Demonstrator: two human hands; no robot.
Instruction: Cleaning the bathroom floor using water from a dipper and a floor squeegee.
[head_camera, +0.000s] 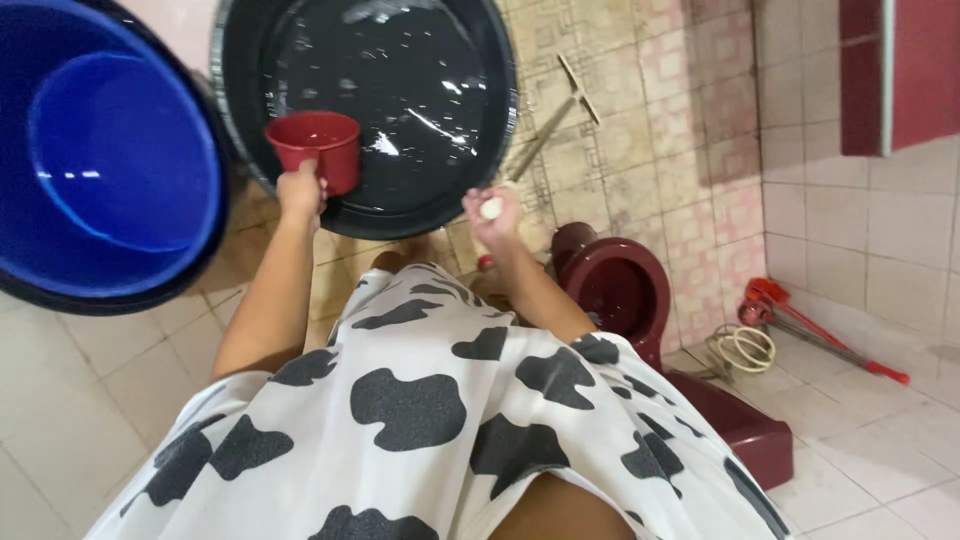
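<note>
Left hand (300, 190): closed around the handle of a red plastic mug (318, 148), held upright over the near rim of a black water tub (250, 60). Mug mouth level; contents not visible from this angle.

Right hand (492, 212): apart from the left, fingers pinched on a small white object (491, 208), possibly a piece of soap (too small to tell), just outside the tub's near rim.

Beyond the left hand: a blue bucket (110, 160), touching or nearly touching the tub.

Beside the right forearm: a maroon squat toilet (620, 290); farther out, a red-handled brush (800, 325) and a coiled hose (742, 348).

Handling note: a good dip likely calls for tilting the mug mouth-first below the surface, wrist firm, then lifting level to avoid spilling on the tiled floor (80, 400).
</note>
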